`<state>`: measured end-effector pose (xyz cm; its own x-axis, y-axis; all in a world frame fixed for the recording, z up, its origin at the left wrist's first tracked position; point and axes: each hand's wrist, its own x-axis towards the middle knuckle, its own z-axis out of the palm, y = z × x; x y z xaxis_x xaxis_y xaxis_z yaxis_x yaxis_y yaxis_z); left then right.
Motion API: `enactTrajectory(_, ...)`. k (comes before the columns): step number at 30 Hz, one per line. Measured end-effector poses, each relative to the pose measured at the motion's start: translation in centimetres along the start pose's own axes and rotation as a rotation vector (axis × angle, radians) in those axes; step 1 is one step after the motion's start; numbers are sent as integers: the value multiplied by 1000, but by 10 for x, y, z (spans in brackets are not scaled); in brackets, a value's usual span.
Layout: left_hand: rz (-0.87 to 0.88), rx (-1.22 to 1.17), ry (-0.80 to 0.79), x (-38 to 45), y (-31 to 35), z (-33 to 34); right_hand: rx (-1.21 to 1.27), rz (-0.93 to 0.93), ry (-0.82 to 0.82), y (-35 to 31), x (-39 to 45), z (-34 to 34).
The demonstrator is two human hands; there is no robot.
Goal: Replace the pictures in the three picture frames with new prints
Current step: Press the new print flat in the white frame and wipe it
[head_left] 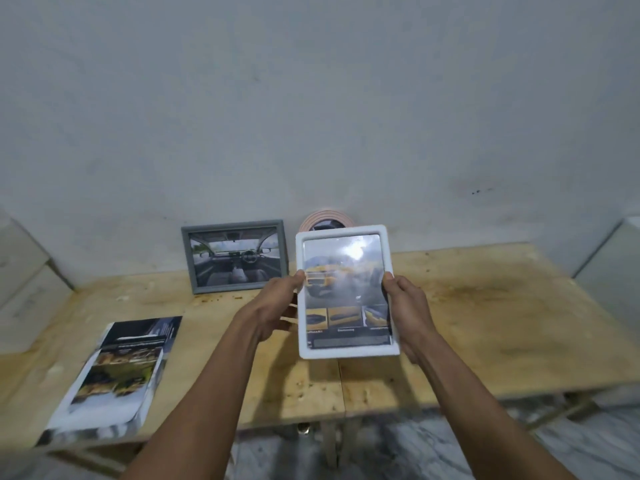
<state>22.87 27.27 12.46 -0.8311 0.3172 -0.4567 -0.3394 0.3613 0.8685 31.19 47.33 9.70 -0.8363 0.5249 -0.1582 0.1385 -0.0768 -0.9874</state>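
Note:
I hold a white picture frame [346, 353] upright above the wooden table [485, 323], its glass facing me with a yellow car print inside. My left hand [277, 310] grips its left edge, thumb on the front. My right hand [408, 313] grips the right edge the same way. A grey frame [235, 259] with a car-interior picture stands against the wall at the back. Behind the white frame a round pink frame [323, 216] is mostly hidden. A stack of prints [117, 372] lies on the table's left front.
The table stands against a plain grey wall [311, 116]. Pale boxes [24, 282] sit at the far left and another pale block [613, 265] at the far right. Marbled floor [415, 452] shows below the table's front edge.

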Motion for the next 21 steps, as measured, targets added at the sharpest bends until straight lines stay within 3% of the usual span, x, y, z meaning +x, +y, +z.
enactTrajectory(4,84,44,37,-9,14,2,37,-30,19,-12,-11,1)
enactTrajectory(14,73,152,-59,-12,41,-10,90,-88,27,-43,-22,-11)
enactTrajectory(18,56,91,-113,-11,46,-11,142,-92,5,-45,-22,-15)
enactTrajectory(21,62,-118,-174,-9,50,-2,188,-93,-14,-45,-18,-16)
